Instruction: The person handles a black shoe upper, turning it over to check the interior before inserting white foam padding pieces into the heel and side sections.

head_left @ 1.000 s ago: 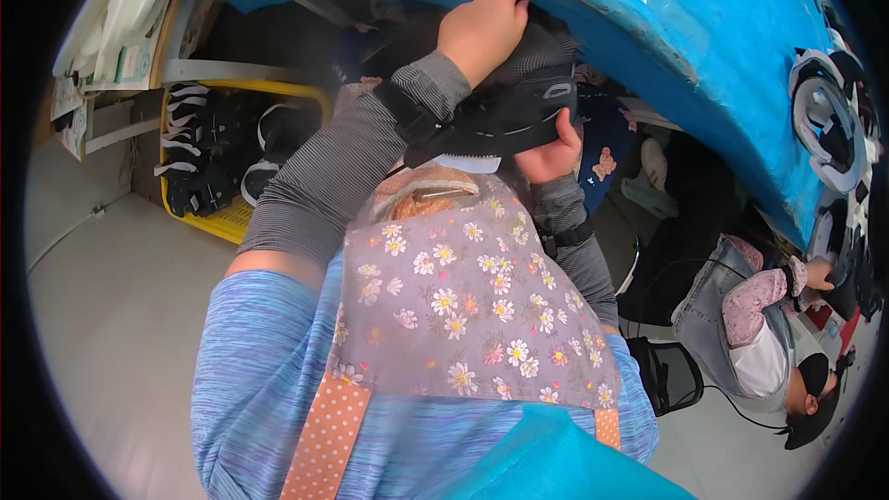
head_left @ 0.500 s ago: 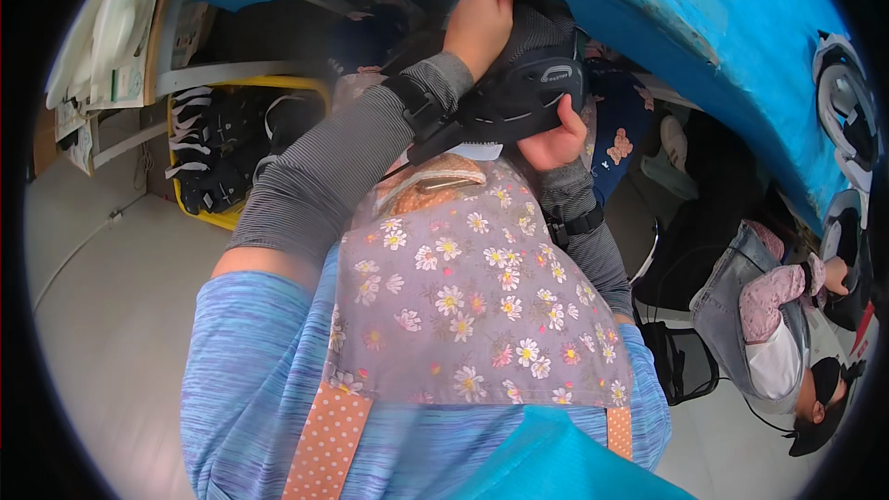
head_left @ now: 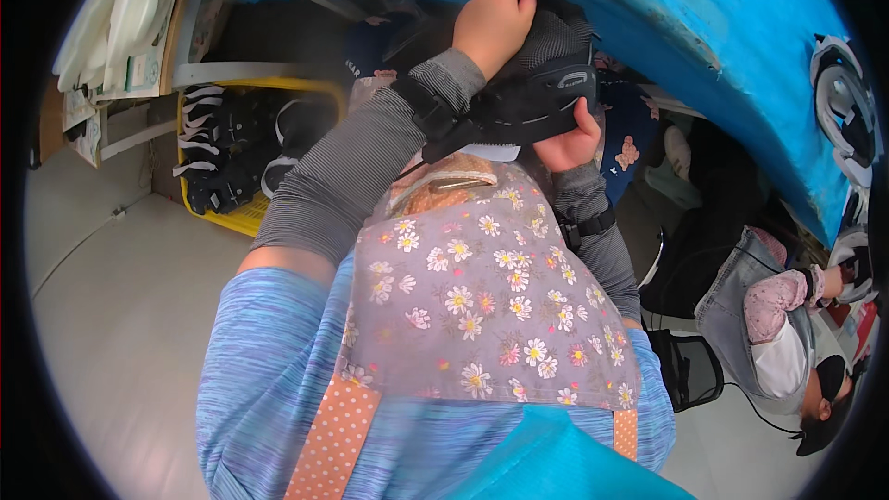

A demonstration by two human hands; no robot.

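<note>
In the head view, a black fabric-and-mesh piece (head_left: 546, 88) with a grey outlined emblem sits at upper centre. Its emblem end points right; its long axis seems to slant from lower left to upper right, though sleeve and shadow blur its outline. Above it curves a blue-covered table (head_left: 681, 32). At upper left, a yellow plastic basket (head_left: 236, 219) holds black-and-white shoes (head_left: 227, 134) over a pale floor (head_left: 120, 315); a seated co-worker (head_left: 755, 329) in denim occupies the lower right. The piece lies beneath the left hand (head_left: 495, 26), whose curled fingers grip its top edge. The right hand (head_left: 572, 141) pinches its lower right corner, thumb in front, fingertips hidden.
</note>
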